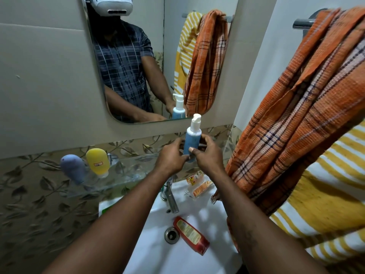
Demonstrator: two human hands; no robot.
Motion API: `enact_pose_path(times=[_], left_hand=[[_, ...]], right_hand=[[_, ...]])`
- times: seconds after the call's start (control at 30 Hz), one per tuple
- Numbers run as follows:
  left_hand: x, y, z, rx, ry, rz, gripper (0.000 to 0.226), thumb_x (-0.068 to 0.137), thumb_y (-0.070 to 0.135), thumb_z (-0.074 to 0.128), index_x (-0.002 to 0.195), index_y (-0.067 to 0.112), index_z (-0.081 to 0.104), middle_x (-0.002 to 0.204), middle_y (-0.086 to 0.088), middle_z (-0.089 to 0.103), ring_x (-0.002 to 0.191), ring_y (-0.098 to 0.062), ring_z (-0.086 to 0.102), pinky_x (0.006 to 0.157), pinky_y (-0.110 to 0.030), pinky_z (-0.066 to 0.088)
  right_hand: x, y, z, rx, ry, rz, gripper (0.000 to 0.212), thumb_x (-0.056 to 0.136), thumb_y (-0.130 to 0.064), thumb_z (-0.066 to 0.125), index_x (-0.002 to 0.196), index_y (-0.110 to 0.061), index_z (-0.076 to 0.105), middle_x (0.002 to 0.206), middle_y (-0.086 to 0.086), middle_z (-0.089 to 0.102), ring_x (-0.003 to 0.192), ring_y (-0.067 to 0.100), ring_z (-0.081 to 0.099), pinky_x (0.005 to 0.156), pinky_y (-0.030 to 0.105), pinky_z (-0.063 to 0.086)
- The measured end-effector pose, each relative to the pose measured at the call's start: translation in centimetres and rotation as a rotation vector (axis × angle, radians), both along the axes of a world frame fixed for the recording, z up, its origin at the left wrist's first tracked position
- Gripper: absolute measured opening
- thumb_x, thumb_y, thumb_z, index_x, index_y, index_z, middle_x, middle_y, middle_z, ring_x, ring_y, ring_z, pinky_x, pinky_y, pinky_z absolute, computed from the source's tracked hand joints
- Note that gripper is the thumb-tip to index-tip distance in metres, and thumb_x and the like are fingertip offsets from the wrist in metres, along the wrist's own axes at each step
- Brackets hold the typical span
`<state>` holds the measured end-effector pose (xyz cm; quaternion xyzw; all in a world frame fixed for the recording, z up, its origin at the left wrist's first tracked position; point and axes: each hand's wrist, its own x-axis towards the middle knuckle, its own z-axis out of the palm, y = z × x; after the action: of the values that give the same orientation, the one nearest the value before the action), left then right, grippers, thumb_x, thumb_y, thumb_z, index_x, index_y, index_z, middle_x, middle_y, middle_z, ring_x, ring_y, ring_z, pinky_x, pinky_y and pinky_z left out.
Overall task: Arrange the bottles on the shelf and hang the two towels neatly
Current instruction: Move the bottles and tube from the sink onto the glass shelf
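Both hands are up over the back edge of the white ceramic washbasin [150, 254], and between them stands the blue pump bottle with the white dispenser head [191, 139], close to upright and clear of the basin. The left hand [170, 157] curls its fingers round the bottle's left side. The right hand [207, 155] wraps it from the other side, thumb laid across the front of the lower body. Just above the basin and to its left runs the clear glass shelf [128, 169], and on it stand a yellow squeeze bottle [97, 162] and a grey-blue squeeze bottle [72, 168], both cap-down and side by side. Down inside the basin, beside the drain, a red flat bottle with a yellow label [190, 235] lies on its side. Orange sachets [200, 185] sit on the basin's back rim, right of the chrome tap [170, 198]. To the right of the basin an orange checked towel [296, 115] hangs bunched over a metal rail [303, 23], and a yellow-and-white striped towel [320, 204] hangs beneath and behind it. Above the basin, the wall mirror [171, 46] reflects the bottle and both towels.
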<state>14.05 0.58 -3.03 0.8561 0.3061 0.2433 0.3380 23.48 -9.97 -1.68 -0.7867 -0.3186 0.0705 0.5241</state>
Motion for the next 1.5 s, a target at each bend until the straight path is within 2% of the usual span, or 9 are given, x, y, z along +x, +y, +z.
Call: enact_pose_path(times=[0.1, 0.17, 0.33, 0.53, 0.7, 0.87, 1.33, 1.5], left_hand=[[0.2, 0.2, -0.2, 0.0, 0.016, 0.009, 0.057, 0.087, 0.025, 0.084, 0.134, 0.028, 0.053, 0.134, 0.002, 0.07, 0.115, -0.019, 0.069, 0.099, -0.046, 0.057], [0.4, 0.2, -0.3, 0.015, 0.023, 0.013, 0.054, 0.087, 0.026, 0.084, 0.132, 0.028, 0.054, 0.133, 0.003, 0.07, 0.112, -0.019, 0.069, 0.097, -0.045, 0.057], [0.5, 0.4, -0.3, 0.033, 0.027, -0.001, 0.058, 0.087, 0.027, 0.084, 0.138, 0.027, 0.056, 0.134, 0.004, 0.07, 0.11, -0.016, 0.07, 0.096, -0.044, 0.058], [0.4, 0.6, -0.4, 0.055, 0.042, 0.008, 0.06, 0.087, 0.026, 0.084, 0.14, 0.027, 0.057, 0.133, 0.006, 0.07, 0.105, -0.013, 0.07, 0.092, -0.04, 0.059], [0.7, 0.3, -0.5, 0.101, 0.053, 0.037, 0.056, 0.088, 0.024, 0.083, 0.138, 0.028, 0.057, 0.129, 0.005, 0.072, 0.105, -0.017, 0.07, 0.089, -0.045, 0.061], [1.1, 0.1, -0.7, 0.116, 0.059, 0.076, 0.053, 0.088, 0.029, 0.082, 0.135, 0.032, 0.058, 0.128, 0.008, 0.072, 0.105, -0.019, 0.07, 0.087, -0.046, 0.061], [2.0, -0.4, -0.7, 0.169, 0.089, 0.147, 0.054, 0.09, 0.038, 0.08, 0.138, 0.034, 0.056, 0.128, 0.01, 0.072, 0.103, -0.019, 0.071, 0.08, -0.043, 0.061], [1.8, -0.3, -0.8, 0.163, 0.103, 0.136, 0.055, 0.089, 0.038, 0.08, 0.139, 0.035, 0.057, 0.13, 0.01, 0.071, 0.106, -0.019, 0.07, 0.082, -0.044, 0.061]], right_hand=[[0.4, -0.2, -0.3, -0.039, -0.005, 0.001, 0.052, 0.089, -0.014, 0.08, 0.136, -0.023, 0.06, 0.131, -0.004, 0.069, 0.115, 0.013, 0.063, 0.095, 0.034, 0.054], [0.4, -0.2, -0.7, -0.064, -0.004, 0.012, 0.055, 0.09, -0.015, 0.08, 0.14, -0.022, 0.058, 0.132, -0.003, 0.069, 0.118, 0.014, 0.064, 0.099, 0.037, 0.055], [0.4, -0.1, -1.3, -0.079, 0.005, 0.026, 0.061, 0.092, -0.016, 0.078, 0.148, -0.022, 0.053, 0.139, -0.003, 0.066, 0.122, 0.011, 0.06, 0.098, 0.032, 0.048], [0.6, -0.2, -1.4, -0.07, 0.034, 0.049, 0.06, 0.094, -0.022, 0.076, 0.15, -0.023, 0.053, 0.141, -0.003, 0.066, 0.128, 0.017, 0.062, 0.106, 0.045, 0.053], [0.6, -0.3, -1.3, -0.029, 0.041, 0.057, 0.059, 0.092, -0.034, 0.078, 0.146, -0.025, 0.055, 0.136, -0.005, 0.068, 0.12, 0.013, 0.065, 0.102, 0.042, 0.056], [0.7, 0.0, -1.3, -0.042, 0.061, 0.054, 0.06, 0.095, -0.036, 0.075, 0.149, -0.027, 0.052, 0.138, -0.005, 0.067, 0.124, 0.015, 0.064, 0.103, 0.044, 0.055], [0.5, 0.2, -1.6, -0.064, 0.11, 0.049, 0.055, 0.103, -0.033, 0.064, 0.155, -0.027, 0.046, 0.148, 0.001, 0.062, 0.135, 0.022, 0.059, 0.112, 0.049, 0.05], [0.3, 0.1, -1.9, -0.056, 0.126, 0.039, 0.065, 0.1, -0.032, 0.07, 0.158, -0.026, 0.042, 0.15, 0.001, 0.059, 0.137, 0.021, 0.057, 0.114, 0.045, 0.048]])
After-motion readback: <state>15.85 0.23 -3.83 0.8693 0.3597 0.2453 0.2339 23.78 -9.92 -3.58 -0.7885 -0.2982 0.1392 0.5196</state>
